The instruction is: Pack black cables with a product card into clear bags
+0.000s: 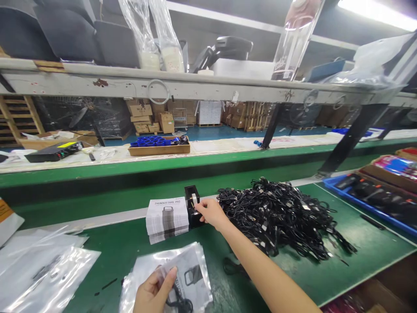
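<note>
Across the flat, smooth green bench (110, 250), a tangled heap of thin black cables (276, 213) with glinting metal plugs sprawls toward the right edge. Glossy, crinkled plastic bags (45, 267) spread at the left edge, and a blue plastic tray (330, 184) sits by the back right corner. Against the metal-trimmed back edge stand a squared paper stack of white booklets (167, 217) and, just beside it, a boxy black holder (192, 191). Nearer the front edge is a limp, shiny clear pouch (185, 264) with a printed sheet (194, 276) and, lower down, a looped black cable (180, 303). The left hand (154, 290) grips this pouch between thumb and fingers, the sheet just right of the fingertips. The right hand (211, 213) has its fingers drawn together at a small white strip (194, 199) on the holder; whether they grip it, I cannot tell.
</note>
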Available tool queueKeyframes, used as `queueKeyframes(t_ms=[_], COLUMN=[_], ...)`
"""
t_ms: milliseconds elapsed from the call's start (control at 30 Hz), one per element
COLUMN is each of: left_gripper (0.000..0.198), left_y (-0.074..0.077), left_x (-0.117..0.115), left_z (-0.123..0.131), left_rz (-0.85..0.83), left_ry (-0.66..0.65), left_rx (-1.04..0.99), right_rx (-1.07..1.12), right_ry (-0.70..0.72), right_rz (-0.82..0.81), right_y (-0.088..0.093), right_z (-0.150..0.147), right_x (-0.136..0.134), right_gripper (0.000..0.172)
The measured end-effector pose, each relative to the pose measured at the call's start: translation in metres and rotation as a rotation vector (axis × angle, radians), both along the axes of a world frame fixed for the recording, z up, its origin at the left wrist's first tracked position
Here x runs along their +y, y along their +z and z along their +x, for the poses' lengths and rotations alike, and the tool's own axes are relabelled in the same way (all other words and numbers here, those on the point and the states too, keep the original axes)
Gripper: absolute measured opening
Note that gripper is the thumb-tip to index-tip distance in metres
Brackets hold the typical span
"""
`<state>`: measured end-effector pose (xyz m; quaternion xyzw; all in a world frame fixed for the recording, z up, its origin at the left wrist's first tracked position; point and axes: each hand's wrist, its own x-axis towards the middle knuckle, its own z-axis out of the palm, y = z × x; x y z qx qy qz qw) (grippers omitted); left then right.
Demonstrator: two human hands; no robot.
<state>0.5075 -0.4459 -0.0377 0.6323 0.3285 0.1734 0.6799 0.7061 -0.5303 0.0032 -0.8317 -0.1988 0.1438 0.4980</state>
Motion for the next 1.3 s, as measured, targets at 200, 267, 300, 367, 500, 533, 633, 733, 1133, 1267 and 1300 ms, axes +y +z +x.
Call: queueKeyframes(t_ms=[200, 267, 300, 367, 500, 533, 633, 733, 1133, 1267, 1300], left_gripper=[0.031, 0.031, 0.030, 0.029, 0.028, 0.028, 0.032, 0.033, 0.046, 0.045, 0.043], left_y=[-0.008, -0.007, -0.005, -0.002, 0.005, 0.005, 0.006, 0.008, 0.018, 0.016, 0.015], left_x=[0.001, 0.001, 0.000, 0.000, -0.001, -0.001, 0.001, 0.001, -0.015, -0.001, 0.005], left_z=[0.003, 0.004, 0.005, 0.007, 0.007, 0.007, 0.006, 0.005, -0.001, -0.014, -0.021], left_rz=[-0.084, -0.111, -0.114, -0.121, -0.140, -0.145, -0.164, -0.117, -0.050, -0.100, -0.076], left_ry=[0.016, 0.014, 0.013, 0.031, 0.105, 0.124, 0.179, 0.178, 0.169, 0.164, 0.180], left_rx=[-0.052, -0.056, -0.053, -0.055, -0.062, -0.055, -0.036, -0.013, 0.071, 0.086, 0.089], right_rx=[0.119, 0.092, 0.067, 0.010, -0.053, -0.057, -0.032, 0.148, 0.188, -0.096, -0.128], right_ry=[0.073, 0.060, 0.039, -0.008, -0.040, -0.039, -0.005, 0.140, 0.155, 0.210, 0.275], right_rz=[0.146, 0.148, 0.142, 0.123, 0.088, 0.094, 0.141, 0.253, 0.089, -0.246, -0.272], right_y=[-0.010, -0.015, -0.018, -0.025, -0.031, -0.030, -0.019, -0.004, -0.009, -0.004, -0.002], right_z=[-0.015, -0.021, -0.024, -0.028, -0.035, -0.038, -0.053, -0.075, -0.108, -0.108, -0.106], right_x=[-0.012, -0.016, -0.017, -0.018, -0.022, -0.026, -0.041, -0.052, -0.031, -0.040, -0.042], right_gripper=[0.034, 0.031, 0.030, 0.029, 0.022, 0.019, 0.014, 0.043, 0.078, 0.093, 0.094])
